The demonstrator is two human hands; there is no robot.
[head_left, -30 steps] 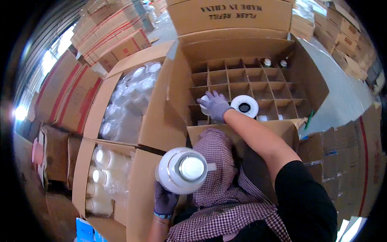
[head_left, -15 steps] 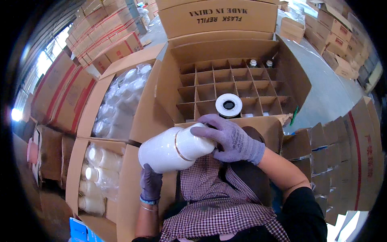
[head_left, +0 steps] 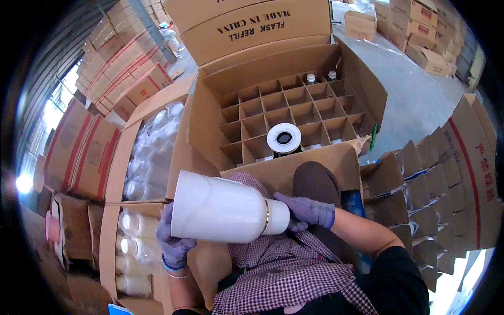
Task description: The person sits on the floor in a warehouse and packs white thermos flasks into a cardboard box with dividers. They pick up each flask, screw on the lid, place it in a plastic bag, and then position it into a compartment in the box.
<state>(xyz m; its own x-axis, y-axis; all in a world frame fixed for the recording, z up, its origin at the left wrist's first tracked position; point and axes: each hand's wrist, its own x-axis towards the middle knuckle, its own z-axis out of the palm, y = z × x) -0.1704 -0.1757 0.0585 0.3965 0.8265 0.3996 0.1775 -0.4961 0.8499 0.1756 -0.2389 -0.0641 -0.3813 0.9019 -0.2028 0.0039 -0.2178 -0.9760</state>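
Note:
I hold a white vacuum flask point(head_left: 220, 207) on its side across my lap. A thin gold band circles it near the narrower end on the right. My left hand point(head_left: 176, 239), in a purple-grey glove, is closed on the wide base at the left, some fingers hidden behind it. My right hand point(head_left: 310, 211), gloved alike, grips the narrow end, its fingertips curled round the rim. Beyond the flask, a white ring-shaped piece with a dark centre point(head_left: 284, 137) sits upright at the near side of the divided carton point(head_left: 325, 163).
Two small-topped bottles point(head_left: 311, 79) stand in the carton's far cells. At left are a box of clear-wrapped items point(head_left: 152, 152) and a box of cream-white bottles point(head_left: 137, 247). Cardboard dividers point(head_left: 420, 205) lean at right. Stacked cartons point(head_left: 84, 149) stand farther left.
The flask has turned so its narrow end points right and its wide base faces left. My left hand has risen to the base; my right hand has shifted down and right along the narrow end.

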